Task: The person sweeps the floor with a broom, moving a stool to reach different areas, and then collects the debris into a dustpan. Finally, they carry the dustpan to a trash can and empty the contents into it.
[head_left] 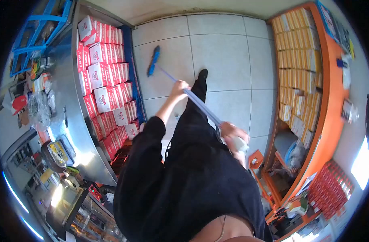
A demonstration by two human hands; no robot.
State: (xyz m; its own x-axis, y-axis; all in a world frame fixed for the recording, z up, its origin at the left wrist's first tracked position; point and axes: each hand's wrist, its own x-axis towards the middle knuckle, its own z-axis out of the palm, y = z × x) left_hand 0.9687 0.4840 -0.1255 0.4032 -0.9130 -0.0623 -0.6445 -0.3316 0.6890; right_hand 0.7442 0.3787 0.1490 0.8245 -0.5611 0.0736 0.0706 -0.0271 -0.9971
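A broom slants across the view. Its blue bristle head (154, 61) rests on the tiled floor ahead and to the left. Partway along the broom's long grey-blue pole (204, 108), my left hand (179, 89) has its fingers wrapped round it. Close to my body, near the pole's upper end, my right hand (233, 135) is closed on the same broom. Something white (241, 144) shows at that hand, its kind blurred. One black shoe (203, 74) is planted on the tiles between the two sides.
Stacked red-and-white boxes (100, 76) fill a shelf under the metal counter (71, 101) on the left. An orange shelf unit (319, 109) with yellow-and-white packs (297, 60) lines the right. A wall (216, 9) closes off the floor ahead. A red basket (329, 189) sits lower right.
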